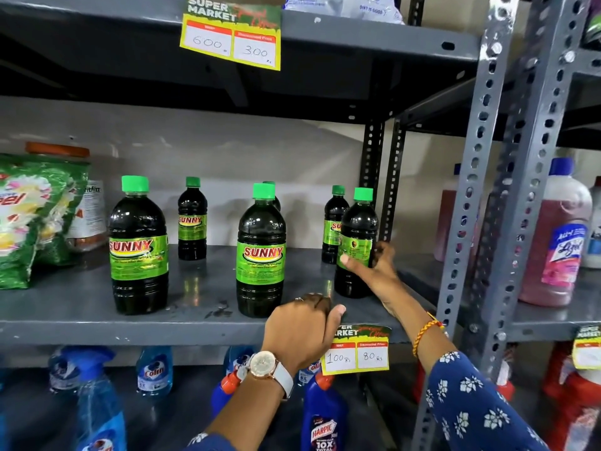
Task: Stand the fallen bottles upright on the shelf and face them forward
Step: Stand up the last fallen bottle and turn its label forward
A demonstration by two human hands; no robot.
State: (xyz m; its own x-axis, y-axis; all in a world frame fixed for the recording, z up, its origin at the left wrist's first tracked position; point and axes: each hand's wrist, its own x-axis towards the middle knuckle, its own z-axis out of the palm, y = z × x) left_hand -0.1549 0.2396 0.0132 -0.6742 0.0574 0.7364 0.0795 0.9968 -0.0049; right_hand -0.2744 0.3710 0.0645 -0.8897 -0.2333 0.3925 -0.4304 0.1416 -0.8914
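Several dark bottles with green caps and green "SUNNY" labels stand upright on the grey shelf (97, 327). Two large ones, a left bottle (139, 245) and a middle bottle (261, 252), show their front labels. Smaller ones stand behind, one at the back left (192, 219) and one at the back right (333, 222). My right hand (374, 265) grips the rightmost bottle (357, 222) at its label; this bottle stands upright with its back label towards me. My left hand (302, 323) rests on the shelf's front edge, fingers curled, holding nothing.
Green detergent bags (29, 219) fill the shelf's left end. A perforated grey upright (481, 190) rises at the right, with pink Lizol bottles (559, 236) beyond it. A yellow price tag (356, 353) hangs under the shelf edge. Blue spray bottles (97, 402) stand on the shelf below.
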